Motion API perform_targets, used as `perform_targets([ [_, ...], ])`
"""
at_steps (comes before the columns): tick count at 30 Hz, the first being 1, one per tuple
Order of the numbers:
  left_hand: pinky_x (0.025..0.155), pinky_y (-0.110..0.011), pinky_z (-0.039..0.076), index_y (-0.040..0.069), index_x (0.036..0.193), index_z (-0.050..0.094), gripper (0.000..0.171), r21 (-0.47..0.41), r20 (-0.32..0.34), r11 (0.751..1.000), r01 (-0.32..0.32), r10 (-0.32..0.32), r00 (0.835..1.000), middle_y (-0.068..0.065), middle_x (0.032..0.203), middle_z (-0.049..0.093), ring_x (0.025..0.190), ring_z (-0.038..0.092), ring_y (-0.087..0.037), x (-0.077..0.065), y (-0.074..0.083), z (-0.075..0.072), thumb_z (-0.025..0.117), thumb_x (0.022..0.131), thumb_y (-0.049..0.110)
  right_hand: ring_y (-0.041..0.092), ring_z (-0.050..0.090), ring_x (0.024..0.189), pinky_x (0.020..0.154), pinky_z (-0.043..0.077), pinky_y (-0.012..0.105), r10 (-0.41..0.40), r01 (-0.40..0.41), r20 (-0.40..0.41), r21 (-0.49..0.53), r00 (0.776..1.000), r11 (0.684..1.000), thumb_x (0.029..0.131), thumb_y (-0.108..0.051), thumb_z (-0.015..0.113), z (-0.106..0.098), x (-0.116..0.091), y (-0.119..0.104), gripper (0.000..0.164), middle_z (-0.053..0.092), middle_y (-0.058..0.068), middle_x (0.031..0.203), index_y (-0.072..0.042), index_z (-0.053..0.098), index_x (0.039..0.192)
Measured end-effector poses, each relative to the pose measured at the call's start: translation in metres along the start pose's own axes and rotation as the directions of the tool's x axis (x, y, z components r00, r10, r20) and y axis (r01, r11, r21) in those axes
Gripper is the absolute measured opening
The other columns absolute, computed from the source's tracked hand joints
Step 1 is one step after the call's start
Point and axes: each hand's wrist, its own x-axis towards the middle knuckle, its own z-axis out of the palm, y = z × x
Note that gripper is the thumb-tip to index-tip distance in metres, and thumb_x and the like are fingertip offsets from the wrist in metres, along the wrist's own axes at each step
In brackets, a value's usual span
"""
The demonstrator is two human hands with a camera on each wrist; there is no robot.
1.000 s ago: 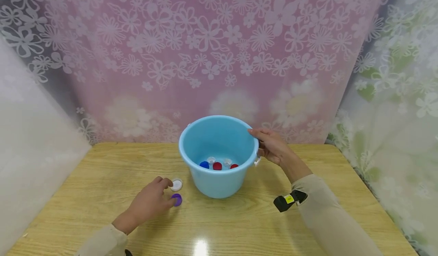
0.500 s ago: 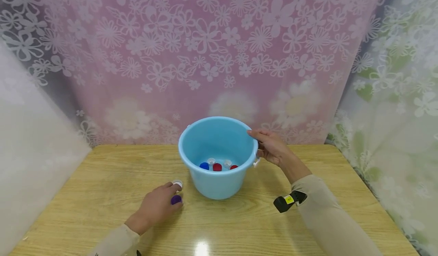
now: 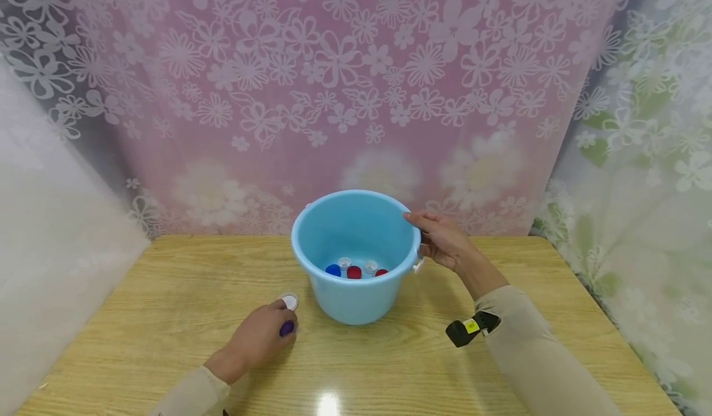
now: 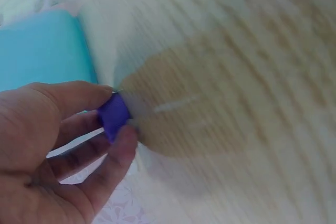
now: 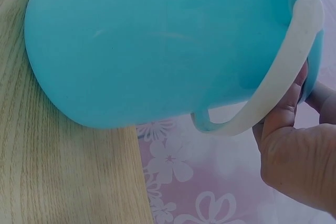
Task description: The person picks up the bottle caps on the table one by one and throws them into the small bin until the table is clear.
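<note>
A light blue bucket (image 3: 356, 298) stands upright on the wooden table. My right hand (image 3: 445, 240) grips its rim on the right side, thumb on top; the right wrist view shows the fingers under the rim beside the white handle (image 5: 273, 87). Left of the bucket, my left hand (image 3: 257, 337) pinches a purple bottle cap (image 4: 114, 115) between thumb and fingers, low over the table. A white cap (image 3: 290, 301) lies just beyond the left fingertips. Inside the bucket are a blue cap (image 3: 333, 270), red caps (image 3: 354, 272) and clear caps (image 3: 371, 267).
The wooden table (image 3: 183, 298) reaches back to a pink floral curtain (image 3: 367, 113). Pale curtains hang on both sides. A black wrist camera (image 3: 464, 331) is strapped to my right wrist.
My left hand has shifted slightly right and its fingers have closed on the purple cap, which is now tipped up. The right hand and bucket stay in place.
</note>
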Motion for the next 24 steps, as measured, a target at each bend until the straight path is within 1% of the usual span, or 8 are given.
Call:
perform_targets([
  [5, 0.057, -0.025, 0.043, 0.011, 0.079, 0.066, 0.01, 0.025, -0.005, 0.999, 0.02, -0.02, 1.0, 0.005, 0.078, 0.052, 0.064, 0.044, -0.007, 0.0, 0.002, 0.001, 0.075, 0.078, 0.008, 0.013, 0.06, 0.068, 0.049, 0.05, 0.017, -0.005, 0.005, 0.002, 0.003, 1.0, 1.0, 0.093, -0.028, 0.064, 0.0, 0.001, 0.001, 0.039, 0.056, 0.009, 0.096, 0.001, 0.054, 0.116],
  [7, 0.054, -0.024, 0.041, 0.012, 0.077, 0.066, 0.01, 0.032, -0.002, 0.998, 0.045, -0.045, 0.999, 0.005, 0.076, 0.05, 0.062, 0.043, -0.007, 0.001, 0.003, 0.0, 0.074, 0.079, 0.007, 0.013, 0.06, 0.068, 0.049, 0.049, 0.017, -0.005, 0.005, 0.001, 0.004, 1.0, 1.0, 0.092, -0.028, 0.065, 0.0, 0.002, 0.001, 0.039, 0.055, 0.01, 0.096, 0.001, 0.054, 0.116],
  [10, 0.052, -0.023, 0.039, 0.012, 0.078, 0.067, 0.007, 0.038, -0.01, 0.994, 0.1, -0.1, 0.995, 0.007, 0.073, 0.048, 0.06, 0.041, -0.007, 0.001, 0.005, -0.004, 0.07, 0.082, 0.008, 0.013, 0.06, 0.068, 0.049, 0.049, 0.017, -0.003, 0.003, 0.002, 0.002, 1.0, 1.0, 0.092, -0.029, 0.065, 0.0, 0.002, 0.001, 0.039, 0.055, 0.01, 0.097, 0.001, 0.054, 0.116],
  [12, 0.054, -0.023, 0.04, 0.011, 0.081, 0.069, 0.004, 0.022, -0.038, 0.992, 0.125, -0.124, 0.992, 0.007, 0.075, 0.051, 0.06, 0.043, -0.006, 0.002, 0.005, -0.011, 0.069, 0.083, 0.007, 0.013, 0.06, 0.068, 0.049, 0.049, 0.017, -0.001, 0.001, 0.003, 0.004, 1.0, 1.0, 0.092, -0.029, 0.065, 0.0, 0.001, 0.0, 0.038, 0.055, 0.01, 0.097, 0.0, 0.054, 0.115],
  [15, 0.058, -0.025, 0.046, 0.007, 0.086, 0.071, 0.005, 0.004, -0.096, 0.994, 0.105, -0.104, 0.99, 0.003, 0.079, 0.057, 0.065, 0.049, -0.008, 0.004, 0.004, -0.03, 0.069, 0.082, 0.004, 0.013, 0.059, 0.067, 0.049, 0.048, 0.017, -0.004, 0.004, 0.006, 0.006, 1.0, 1.0, 0.093, -0.028, 0.064, -0.002, 0.001, 0.0, 0.035, 0.055, 0.01, 0.096, -0.001, 0.055, 0.112],
  [18, 0.061, -0.029, 0.05, 0.005, 0.088, 0.071, 0.008, 0.029, -0.148, 0.998, 0.058, -0.053, 0.987, -0.002, 0.084, 0.061, 0.07, 0.056, -0.012, 0.008, 0.003, -0.051, 0.07, 0.081, 0.003, 0.013, 0.057, 0.065, 0.048, 0.047, 0.016, -0.009, 0.009, 0.006, 0.011, 1.0, 1.0, 0.093, -0.028, 0.063, -0.003, 0.001, 0.0, 0.032, 0.054, 0.009, 0.095, -0.002, 0.056, 0.111],
  [20, 0.062, -0.03, 0.051, 0.005, 0.09, 0.07, 0.008, 0.059, -0.168, 0.997, 0.045, -0.034, 0.985, -0.003, 0.086, 0.061, 0.073, 0.058, -0.014, 0.009, 0.002, -0.066, 0.07, 0.082, 0.005, 0.012, 0.058, 0.064, 0.048, 0.047, 0.016, -0.008, 0.008, 0.009, 0.011, 1.0, 1.0, 0.093, -0.027, 0.063, -0.003, 0.0, 0.0, 0.033, 0.056, 0.009, 0.094, -0.001, 0.056, 0.113],
  [24, 0.063, -0.032, 0.053, 0.003, 0.096, 0.07, 0.012, 0.075, -0.185, 0.996, 0.051, -0.037, 0.982, -0.007, 0.091, 0.062, 0.075, 0.061, -0.017, 0.014, 0.002, -0.098, 0.069, 0.085, 0.007, 0.011, 0.059, 0.06, 0.047, 0.047, 0.016, -0.003, 0.003, 0.02, 0.012, 1.0, 1.0, 0.094, -0.027, 0.063, -0.001, 0.0, 0.0, 0.038, 0.059, 0.008, 0.089, 0.001, 0.053, 0.118],
])
